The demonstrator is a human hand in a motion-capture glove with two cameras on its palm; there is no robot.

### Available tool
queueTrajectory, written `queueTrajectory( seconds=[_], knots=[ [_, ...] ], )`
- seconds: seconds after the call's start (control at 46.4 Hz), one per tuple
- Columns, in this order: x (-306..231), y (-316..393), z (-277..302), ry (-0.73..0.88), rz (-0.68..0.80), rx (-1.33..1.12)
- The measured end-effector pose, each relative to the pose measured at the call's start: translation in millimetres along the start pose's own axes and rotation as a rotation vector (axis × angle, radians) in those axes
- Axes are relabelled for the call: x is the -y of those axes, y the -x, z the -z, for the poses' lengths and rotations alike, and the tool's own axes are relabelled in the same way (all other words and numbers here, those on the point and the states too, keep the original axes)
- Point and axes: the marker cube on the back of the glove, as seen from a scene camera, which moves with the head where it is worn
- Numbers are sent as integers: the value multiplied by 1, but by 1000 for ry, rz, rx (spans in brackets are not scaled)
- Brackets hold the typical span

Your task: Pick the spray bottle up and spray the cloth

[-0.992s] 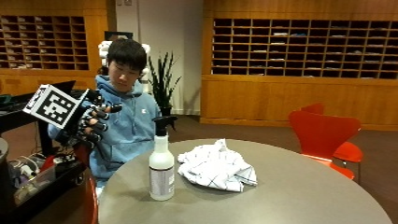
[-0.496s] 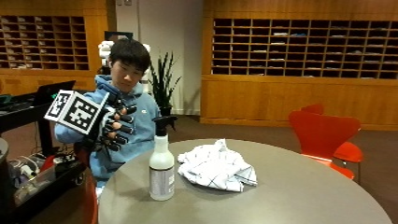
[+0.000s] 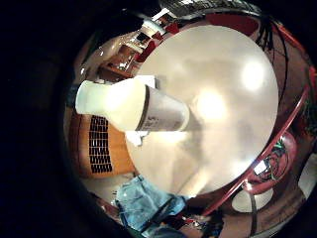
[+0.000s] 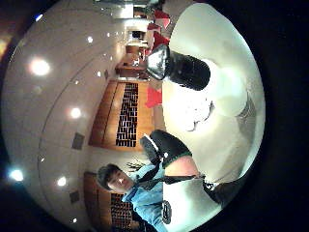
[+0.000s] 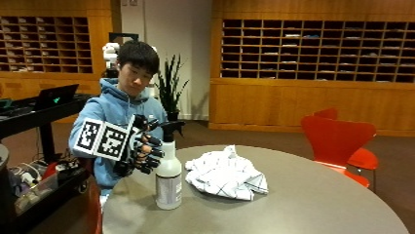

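Outside view: 1 spray bottle (image 5: 168, 183), upright on the round grey desk (image 5: 311, 204) near its edge on the person's side; translucent white body, pale label band round the lower half, black trigger head (image 5: 170, 127) on top with the nozzle pointing toward the cloth. 1 cloth (image 5: 225, 174), white with thin dark check lines, crumpled in a heap on the desk just beside the bottle, apart from it. 1 gloved right hand (image 5: 144, 150), raised beside the bottle's neck at trigger height; fingers (image 5: 152, 152) loosely curled toward the bottle, holding nothing, contact not evident. Little finger side palm view: bottle body close to the palm, label band visible, standing on the desk.
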Motion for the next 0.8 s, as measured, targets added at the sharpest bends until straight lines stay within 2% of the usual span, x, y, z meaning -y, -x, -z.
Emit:
queueTrajectory(
  seconds=[0.28, 0.582, 0.798],
  knots=[
    [13, 4, -29, 32, 23, 31],
    [34, 15, -44, -11, 53, 216],
    [47, 24, -58, -43, 35, 260]
  ],
)
